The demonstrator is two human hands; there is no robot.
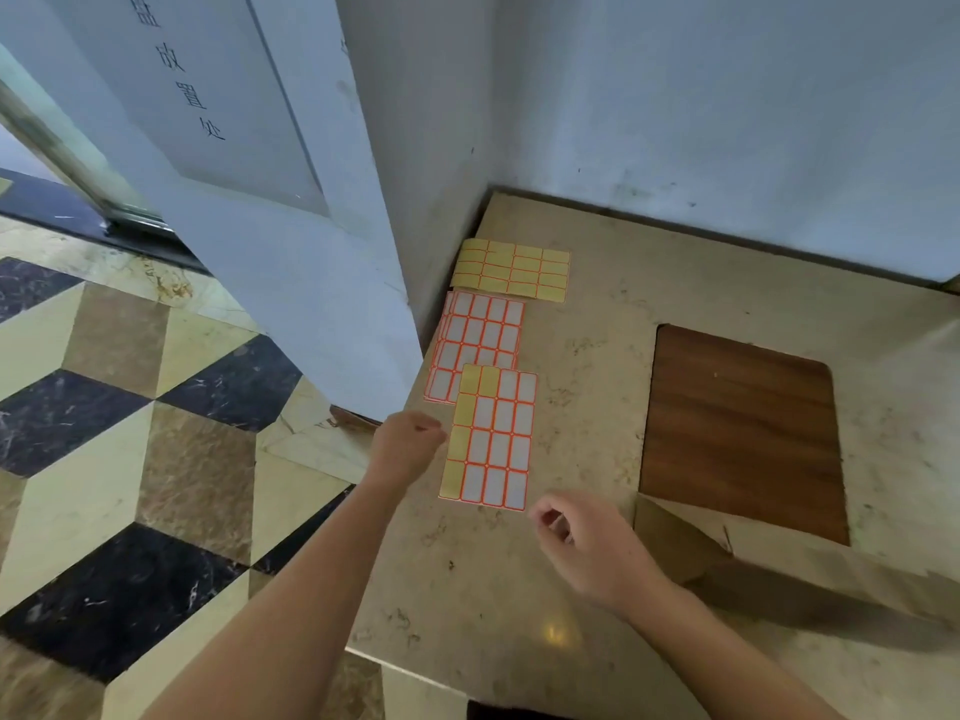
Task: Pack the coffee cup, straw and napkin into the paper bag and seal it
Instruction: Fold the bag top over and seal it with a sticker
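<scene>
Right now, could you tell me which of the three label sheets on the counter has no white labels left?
The farthest sheet, by the wall corner, is all yellow; the middle sheet and the nearest sheet by the hands show white labels.

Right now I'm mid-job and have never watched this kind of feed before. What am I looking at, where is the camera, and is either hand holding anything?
There is no machine here: a person works with two bare hands. The single picture comes from a wide-angle camera on the person's head, looking forward and down, so the arms enter from the bottom edge.

The surface is a pale stone counter in a wall corner. On it lie three label sheets: a yellow one farthest away, a white one with orange lines in the middle, and a partly peeled sheet nearest. To the right is a brown wooden mat, and a flat brown paper bag lies near the right wrist.

The left hand is curled at the nearest sheet's edge. The right hand hovers with fingers pinched; whether it holds a peeled label is too small to tell. No cup, straw or napkin shows.
</scene>
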